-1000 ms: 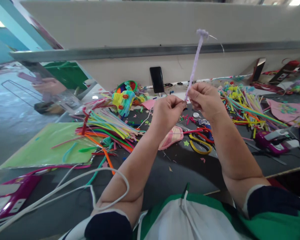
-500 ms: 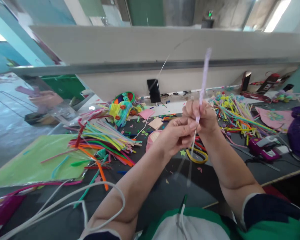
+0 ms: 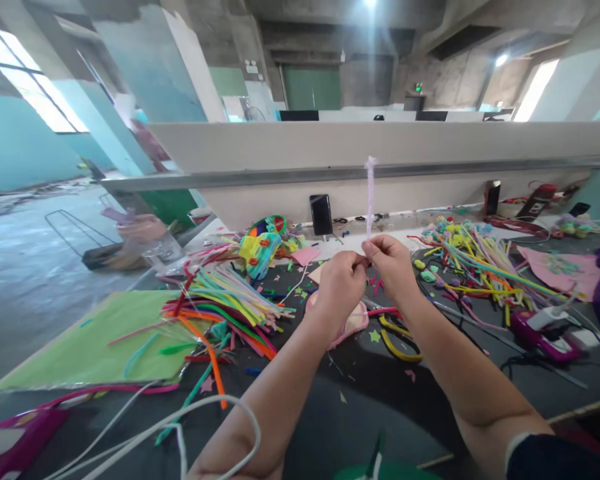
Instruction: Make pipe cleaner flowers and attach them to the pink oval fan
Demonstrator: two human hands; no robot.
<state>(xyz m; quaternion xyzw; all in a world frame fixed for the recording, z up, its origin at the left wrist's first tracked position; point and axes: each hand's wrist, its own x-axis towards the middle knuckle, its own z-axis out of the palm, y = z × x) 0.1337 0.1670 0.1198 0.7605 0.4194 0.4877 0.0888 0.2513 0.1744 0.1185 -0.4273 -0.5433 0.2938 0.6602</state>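
Note:
A pale lilac fuzzy stem [image 3: 371,200] stands upright above my two hands, with a small tuft at its top. My right hand [image 3: 389,261] pinches its lower end between thumb and fingers. My left hand [image 3: 347,279] is closed right beside it, its fingertips meeting the right hand's at the stem's base; the fingers hide the lowest part. Under my left wrist lies a pink-rimmed piece [image 3: 356,323], partly covered. Yellow-handled scissors [image 3: 401,347] rest on the dark table below my right forearm.
Bundles of colored pipe cleaners lie left [image 3: 230,293] and right [image 3: 480,257]. A green sheet [image 3: 95,340] covers the left side. A phone [image 3: 321,215] leans on the partition. Magenta glue guns lie at lower left [image 3: 30,433] and right [image 3: 545,337]. A white cable [image 3: 253,417] loops near my left forearm.
The view has tilted up. Both hands have shifted left and lower in the picture, and the lilac stem now stands straighter. The thin strand that hung below my hands no longer shows.

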